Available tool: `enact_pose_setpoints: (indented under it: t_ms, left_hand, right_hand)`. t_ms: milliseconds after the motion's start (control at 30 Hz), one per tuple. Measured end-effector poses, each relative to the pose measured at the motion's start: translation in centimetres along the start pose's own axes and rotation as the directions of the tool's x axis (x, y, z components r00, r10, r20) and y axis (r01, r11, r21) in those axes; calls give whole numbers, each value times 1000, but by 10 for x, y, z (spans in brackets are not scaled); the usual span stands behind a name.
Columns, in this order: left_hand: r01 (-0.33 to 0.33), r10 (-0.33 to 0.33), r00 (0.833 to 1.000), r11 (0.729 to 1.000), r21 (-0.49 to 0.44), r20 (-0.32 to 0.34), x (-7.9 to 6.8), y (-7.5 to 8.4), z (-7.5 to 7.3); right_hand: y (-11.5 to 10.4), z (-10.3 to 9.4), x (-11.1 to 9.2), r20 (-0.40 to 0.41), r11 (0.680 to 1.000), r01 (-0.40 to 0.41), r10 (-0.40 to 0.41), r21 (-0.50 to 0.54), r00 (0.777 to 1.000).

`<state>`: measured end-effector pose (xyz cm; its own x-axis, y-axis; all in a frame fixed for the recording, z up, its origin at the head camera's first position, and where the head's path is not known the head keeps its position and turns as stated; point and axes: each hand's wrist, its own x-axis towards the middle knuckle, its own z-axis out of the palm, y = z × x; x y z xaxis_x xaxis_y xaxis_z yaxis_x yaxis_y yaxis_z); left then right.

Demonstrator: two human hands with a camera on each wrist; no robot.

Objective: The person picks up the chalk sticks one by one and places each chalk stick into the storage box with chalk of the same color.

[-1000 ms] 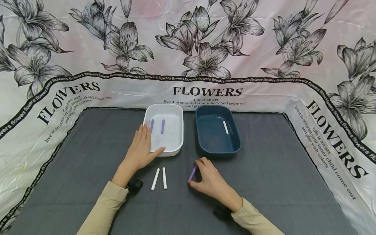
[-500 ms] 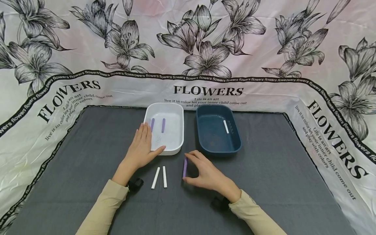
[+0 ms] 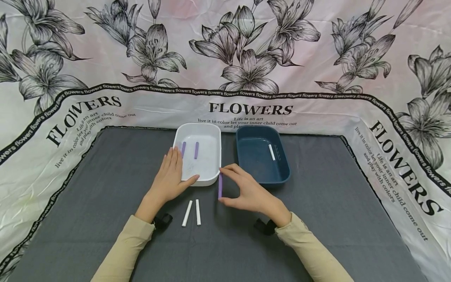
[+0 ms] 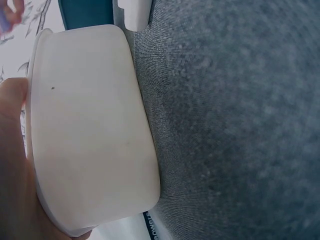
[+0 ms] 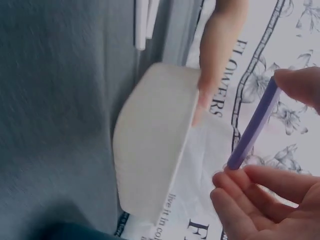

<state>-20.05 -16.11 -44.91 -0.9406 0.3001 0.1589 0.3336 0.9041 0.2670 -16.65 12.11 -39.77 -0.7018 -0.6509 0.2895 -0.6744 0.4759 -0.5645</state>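
My right hand [image 3: 251, 192] pinches a purple chalk stick [image 3: 220, 187] by its two ends, thumb at one and fingertips at the other. In the right wrist view the purple chalk [image 5: 254, 124] shows whole, held above the cloth. It overlaps the front right corner of the white tub [image 3: 204, 166] in the head view. My left hand [image 3: 169, 172] rests on that tub, straight fingers over its left rim and thumb at the front rim. Inside lie two purple chalk sticks [image 3: 196, 150], one partly behind the fingertips.
A dark blue tub [image 3: 251, 166] with one white chalk stick [image 3: 271, 152] inside stands right of the white one. Two white chalk sticks [image 3: 198, 212] lie on the grey cloth [image 3: 327, 203] in front. A flower-printed border [image 3: 246, 70] runs behind.
My right hand has brought the purple chalk left and up from in front of the blue tub to the white tub's front right corner. The left hand stays on the white tub.
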Motion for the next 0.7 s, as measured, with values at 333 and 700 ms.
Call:
enact_pose_setpoints:
  t_ms: [333,700]
  left_hand:
    - [12,-12,1000,1000,0,15,0,0,2]
    - [17,-18,999,1000,18,34,1,-1,2]
  right_hand:
    - [11,-17,27,-28,994,109,-108,7,994]
    - [31,-30,68,-80,981,187,-183,46,980]
